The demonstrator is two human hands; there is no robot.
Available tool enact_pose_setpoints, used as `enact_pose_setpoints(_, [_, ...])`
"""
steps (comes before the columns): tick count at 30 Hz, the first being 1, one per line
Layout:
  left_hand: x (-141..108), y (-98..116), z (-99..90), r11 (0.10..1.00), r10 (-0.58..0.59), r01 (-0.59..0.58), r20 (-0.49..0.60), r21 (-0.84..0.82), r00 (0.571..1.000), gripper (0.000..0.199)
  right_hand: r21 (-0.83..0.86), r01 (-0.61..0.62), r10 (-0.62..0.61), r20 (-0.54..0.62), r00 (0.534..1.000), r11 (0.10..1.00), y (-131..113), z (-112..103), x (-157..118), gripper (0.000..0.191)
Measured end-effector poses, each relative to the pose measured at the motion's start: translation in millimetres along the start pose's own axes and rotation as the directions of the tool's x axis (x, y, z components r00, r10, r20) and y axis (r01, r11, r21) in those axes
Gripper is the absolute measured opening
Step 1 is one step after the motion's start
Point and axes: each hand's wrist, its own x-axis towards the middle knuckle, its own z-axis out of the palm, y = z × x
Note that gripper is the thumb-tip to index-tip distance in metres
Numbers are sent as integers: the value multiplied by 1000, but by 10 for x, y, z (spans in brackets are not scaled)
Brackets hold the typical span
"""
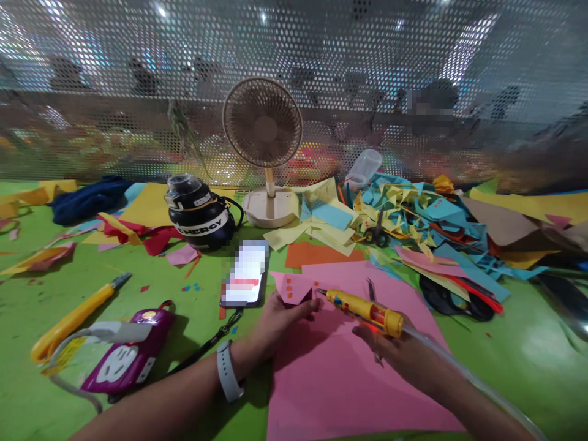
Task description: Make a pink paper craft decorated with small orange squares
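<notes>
My left hand [287, 321] pinches a small folded pink paper piece [298, 288] between thumb and fingers. A column of tiny orange squares sits on that paper. My right hand [390, 352] grips a yellow pen-shaped tool [362, 311] with a pointed metal tip, a red glow in its body and a pale cord or tube running from its rear. Its tip points left, close to the pink piece, near a tiny orange bit. Dark tweezers [371, 289] also show behind the tool, at my right hand. Both hands are over a large pink sheet [349, 392].
A lit phone [245, 272], a black bottle [199, 223] and a fan [271, 208] stand ahead. Left lie a yellow-handled cutter [76, 318] and a purple power strip [131, 349]. Scissors [376, 233] rest among heaped paper scraps [432, 214] at right.
</notes>
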Motion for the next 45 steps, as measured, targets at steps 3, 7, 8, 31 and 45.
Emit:
enact_pose_setpoints(3, [3, 1, 1, 1000, -2, 2, -5, 2, 1000, 28, 3, -20, 20, -44, 999, 1000, 49, 20, 4, 52])
enact_pose_setpoints(7, [9, -9, -5, 1000, 10, -10, 3, -12, 1000, 28, 5, -17, 17, -8, 1000, 1000, 77, 23, 8, 45])
enact_pose_setpoints(8, [9, -11, -6, 1000, 13, -13, 5, -15, 1000, 28, -1, -10, 10, -17, 1000, 1000, 69, 18, 8, 43])
enact_pose_setpoints(31, [-4, -40, -26, 989, 68, -55, -99, 137, 993, 28, -173, 161, -167, -20, 986, 972, 96, -331, -73, 34])
enact_pose_setpoints(45, [-3, 0, -18, 996, 67, -58, -127, 73, 990, 28, -750, 208, -298, 16, 955, 628, 863, -1364, -126, 23])
